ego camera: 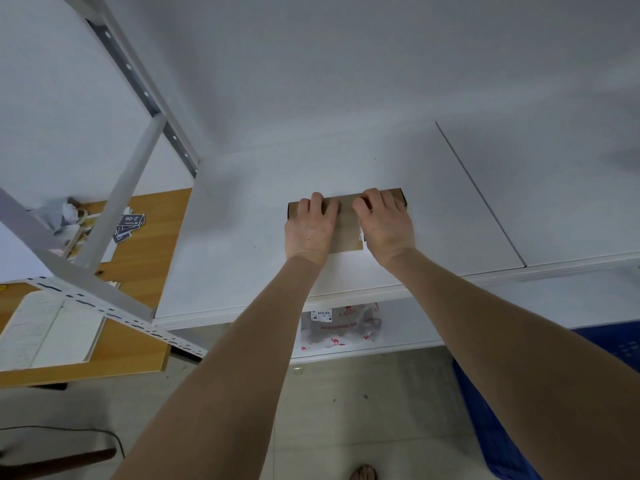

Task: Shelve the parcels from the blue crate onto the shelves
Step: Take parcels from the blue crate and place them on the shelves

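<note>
Brown box (346, 223), white shelf (242, 209) — blue crate (502, 427), wood-grain table (145, 237).

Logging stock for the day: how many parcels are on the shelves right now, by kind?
Cardboard box: 1
Mailer bag: 1
Total: 2

Single wide-angle camera, worn on the person's head, looks forward and steeply down from close above a white shelf (242, 237); a cardboard parcel (346, 230) sits mid-frame, with the floor (346, 410) and blue crate (495, 438) along the lower edge.
</note>
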